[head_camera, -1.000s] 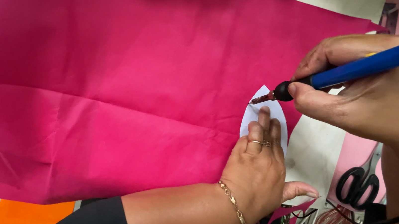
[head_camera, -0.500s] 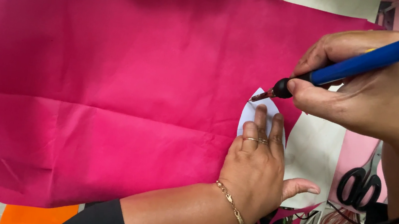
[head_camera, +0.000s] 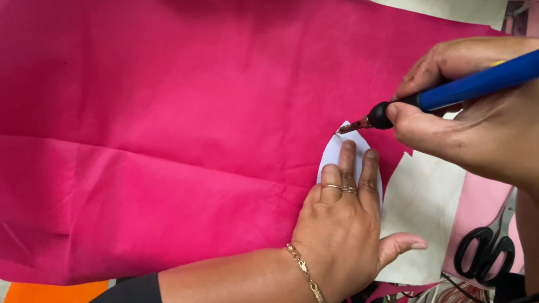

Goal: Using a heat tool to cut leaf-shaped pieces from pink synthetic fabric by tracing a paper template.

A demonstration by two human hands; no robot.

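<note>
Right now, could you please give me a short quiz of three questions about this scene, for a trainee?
1. True or false: the left hand presses flat on a pale oval template.
2. Which tool does the right hand hold? A) scissors B) blue-handled hot tool C) ruler
3. What lies right of the left hand, on the pink sheet?

Key:
1. True
2. B: the blue-handled hot tool, tip at the template's edge on the magenta fabric
3. Black scissors

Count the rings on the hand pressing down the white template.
2. Both sit on the left hand: one gold ring on the finger nearest the big pink fabric, one ring on the next finger. Others may be hidden.
</note>
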